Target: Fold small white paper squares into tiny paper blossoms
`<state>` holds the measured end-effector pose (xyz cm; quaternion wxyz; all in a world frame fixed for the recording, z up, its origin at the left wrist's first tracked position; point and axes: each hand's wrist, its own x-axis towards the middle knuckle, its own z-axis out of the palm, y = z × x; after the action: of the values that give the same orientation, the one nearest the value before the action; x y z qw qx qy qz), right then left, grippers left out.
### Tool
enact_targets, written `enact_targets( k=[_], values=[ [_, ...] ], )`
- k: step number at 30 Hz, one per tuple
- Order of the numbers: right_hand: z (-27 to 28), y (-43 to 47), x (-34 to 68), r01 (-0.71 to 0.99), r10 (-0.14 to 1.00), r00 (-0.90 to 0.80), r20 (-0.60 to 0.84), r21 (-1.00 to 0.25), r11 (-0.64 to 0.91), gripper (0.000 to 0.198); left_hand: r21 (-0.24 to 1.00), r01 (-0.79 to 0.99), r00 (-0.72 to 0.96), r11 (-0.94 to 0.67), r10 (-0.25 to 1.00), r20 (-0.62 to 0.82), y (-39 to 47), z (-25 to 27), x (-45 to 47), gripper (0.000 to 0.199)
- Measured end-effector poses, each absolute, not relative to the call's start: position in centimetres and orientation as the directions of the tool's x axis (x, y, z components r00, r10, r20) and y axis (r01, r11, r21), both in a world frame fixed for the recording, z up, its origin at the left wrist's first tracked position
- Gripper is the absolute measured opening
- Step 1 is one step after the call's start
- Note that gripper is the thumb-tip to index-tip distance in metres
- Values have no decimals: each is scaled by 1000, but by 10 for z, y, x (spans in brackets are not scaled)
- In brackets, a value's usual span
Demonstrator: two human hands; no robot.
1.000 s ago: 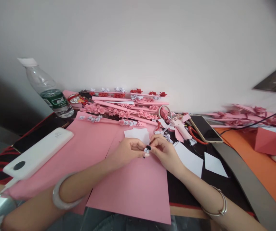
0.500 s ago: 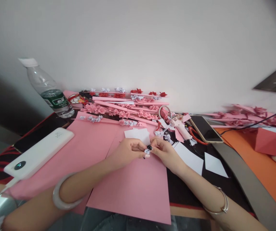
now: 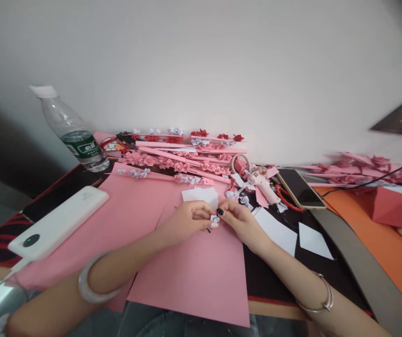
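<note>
A small folded white paper flower (image 3: 215, 218) is held up between my two hands, over a pink paper sheet (image 3: 201, 276). My left hand (image 3: 190, 220) pinches it from the left between thumb and fingers. From the right, my right hand (image 3: 241, 224) has its thumb and bent fingers closed at the flower's edge; its fingertips partly hide the contact. Just behind my hands lie blank white paper pieces (image 3: 199, 194). More white paper flowers (image 3: 244, 201) lie beyond my right hand, near a pale pink glue gun (image 3: 266, 187).
Pink paper stems with flowers (image 3: 172, 161) are piled along the wall. At left stand a water bottle (image 3: 81, 140) and a white power bank (image 3: 60, 222). A phone (image 3: 302, 187), white sheets (image 3: 278, 231), orange paper (image 3: 379, 243) and a red folded paper (image 3: 397, 208) lie to the right.
My fingers have shifted slightly around the white paper flower, and more of its folded face shows. The right thumb has moved a little up and to the right.
</note>
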<state>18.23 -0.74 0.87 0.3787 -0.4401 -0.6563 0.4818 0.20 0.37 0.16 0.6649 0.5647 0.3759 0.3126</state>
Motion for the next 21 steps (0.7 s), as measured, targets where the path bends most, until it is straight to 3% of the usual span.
enact_targets(
  k=[5, 15, 21],
  values=[
    [8, -8, 183, 206, 942, -317, 112, -961, 184, 16, 981, -36, 489, 192, 859, -150, 6, 5, 1, 22],
    [8, -9, 181, 311, 935, -315, 161, -914, 262, 14, 978, 19, 559, 210, 809, -184, 5, 6, 3, 21],
    [8, -9, 180, 332, 943, -292, 159, -908, 256, 14, 994, 25, 543, 106, 833, -102, 5, 1, 2, 17]
  ],
)
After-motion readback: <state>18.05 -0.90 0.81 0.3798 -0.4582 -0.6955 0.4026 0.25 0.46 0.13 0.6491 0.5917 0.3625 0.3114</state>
